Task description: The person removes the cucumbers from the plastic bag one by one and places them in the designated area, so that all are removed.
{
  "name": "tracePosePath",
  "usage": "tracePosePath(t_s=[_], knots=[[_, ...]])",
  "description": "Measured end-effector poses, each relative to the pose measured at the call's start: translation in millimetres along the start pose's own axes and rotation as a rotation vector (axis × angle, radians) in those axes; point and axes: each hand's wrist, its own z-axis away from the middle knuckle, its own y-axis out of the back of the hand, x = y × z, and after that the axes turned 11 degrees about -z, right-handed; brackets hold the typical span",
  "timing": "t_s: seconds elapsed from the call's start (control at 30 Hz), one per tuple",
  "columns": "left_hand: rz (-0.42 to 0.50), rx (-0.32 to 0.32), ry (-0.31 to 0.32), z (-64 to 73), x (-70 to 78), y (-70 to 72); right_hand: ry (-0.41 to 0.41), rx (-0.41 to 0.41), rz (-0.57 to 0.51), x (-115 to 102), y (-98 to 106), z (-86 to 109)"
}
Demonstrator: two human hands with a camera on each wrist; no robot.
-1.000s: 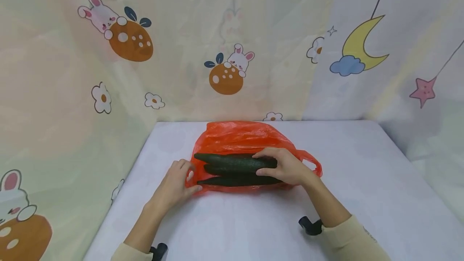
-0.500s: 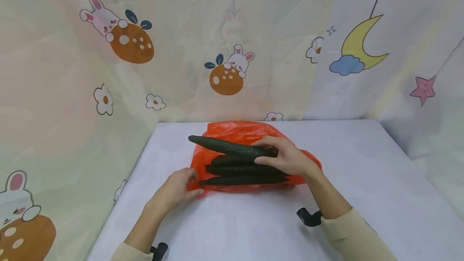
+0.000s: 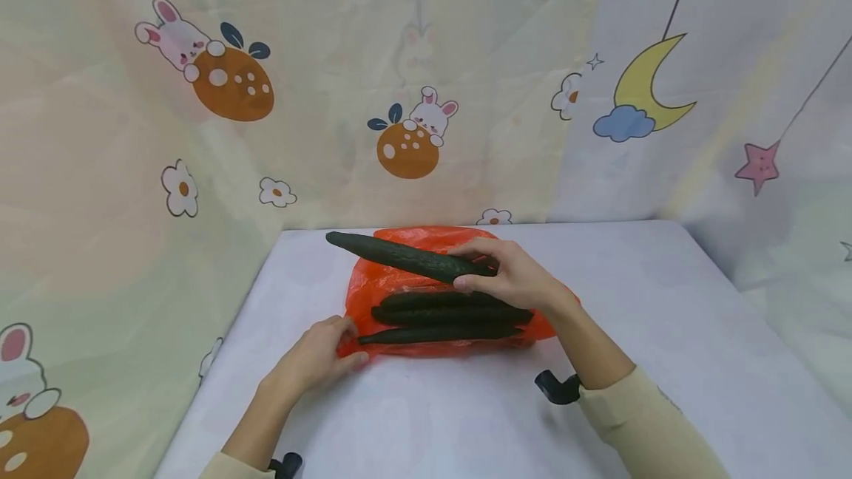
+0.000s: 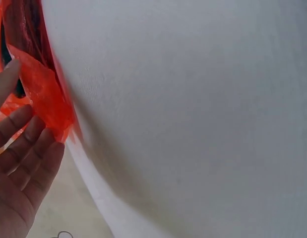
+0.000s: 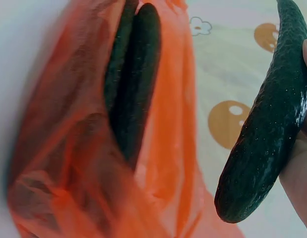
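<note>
My right hand [image 3: 511, 272] grips a long dark green cucumber [image 3: 396, 253] near its right end, above the orange-red plastic bag [image 3: 368, 283]. The cucumber tilts, its free end up and to the left. In the right wrist view the held cucumber [image 5: 265, 134] is apart from the bag. Three more cucumbers [image 3: 439, 333] lie side by side in the bag's mouth, partly covered by thin plastic. My left hand [image 3: 318, 352] is at the bag's left edge. In the left wrist view its spread, slightly bent fingers [image 4: 44, 163] touch the plastic [image 4: 46, 99].
A white-covered table [image 3: 466, 420] lies under the bag and extends to both sides. Behind it hangs a printed cloth [image 3: 333, 94] with rabbits, flowers and a moon. Black wrist mounts [image 3: 558, 388] stick out from the beige sleeves [image 3: 642, 427].
My right hand has lifted one cucumber up off the others, raising it and moving slightly left. The remaining cucumbers stay in the bag. My left hand stays at the bag's left edge.
</note>
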Motion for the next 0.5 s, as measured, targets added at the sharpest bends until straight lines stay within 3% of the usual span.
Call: tracePosePath(t_s=[0.3, 0.5], knots=[[-0.022, 0.018, -0.012, 0.5, 0.5, 0.2, -0.028, 0.046, 0.021, -14, 11, -2.5], [-0.034, 0.017, -0.016, 0.9, 1.6, -2.2, -0.052, 0.091, -0.082, -20, 22, -3.9]])
